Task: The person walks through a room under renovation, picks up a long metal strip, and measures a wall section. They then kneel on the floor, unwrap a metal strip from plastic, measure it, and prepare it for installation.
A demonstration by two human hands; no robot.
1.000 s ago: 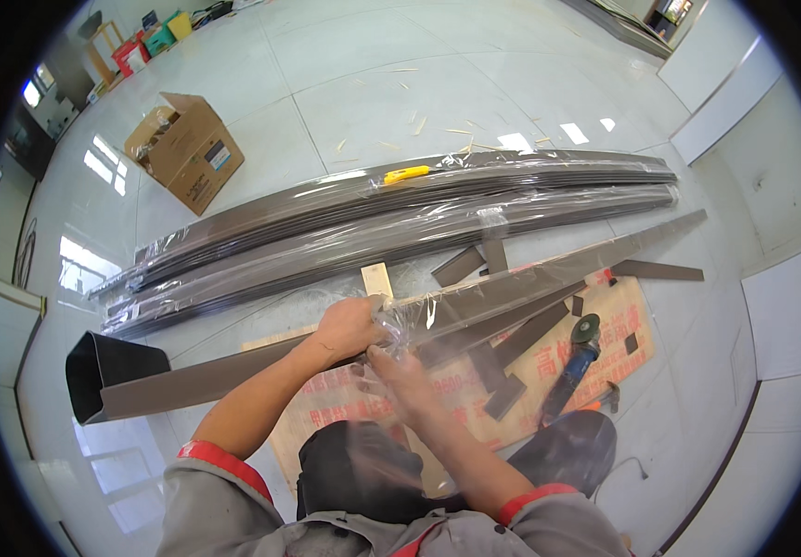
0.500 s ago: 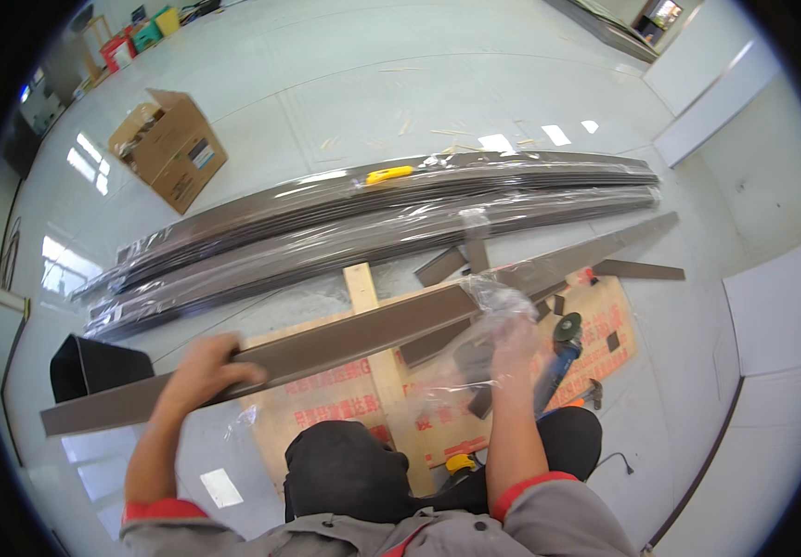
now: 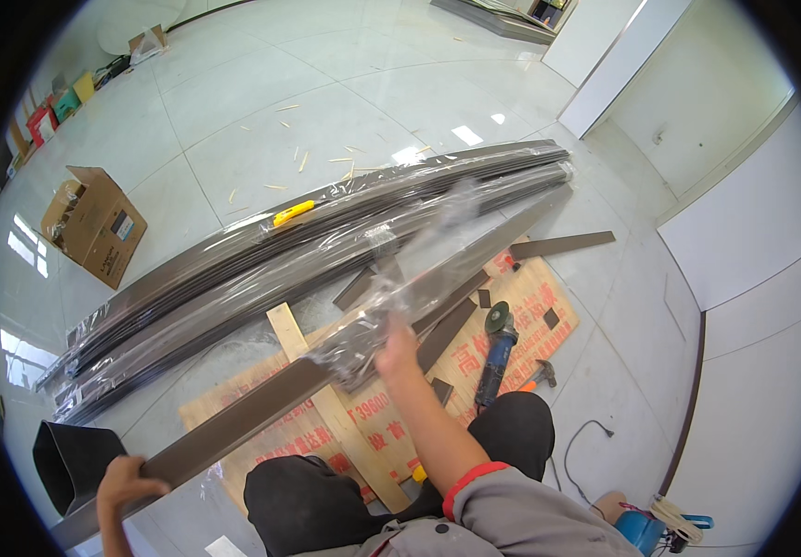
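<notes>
A long brown trim strip [image 3: 243,418] runs slantwise across the view, bare on the left and wrapped in clear plastic film [image 3: 354,343] farther right. On its bare near-left part my left hand [image 3: 125,485] is closed, thumb over the edge, beside a black open-ended box [image 3: 80,464]. My right hand [image 3: 397,345], a little blurred, is closed on bunched film around the strip's middle. Beneath lies a wooden board with red print [image 3: 549,288], crossed by a pale plank [image 3: 349,436].
Film-wrapped strip bundles [image 3: 206,269] lie beyond, a yellow cutter [image 3: 293,213] on top. An angle grinder [image 3: 496,357], a hammer [image 3: 545,373] and brown offcuts [image 3: 563,244] are at the right. A cardboard box [image 3: 99,227] stands far left; a cable [image 3: 577,436] trails near a white wall.
The whole view has turned to the right. My left hand is now level with the black box, farther from the plank. My right hand and the bunched film are closer to the plank.
</notes>
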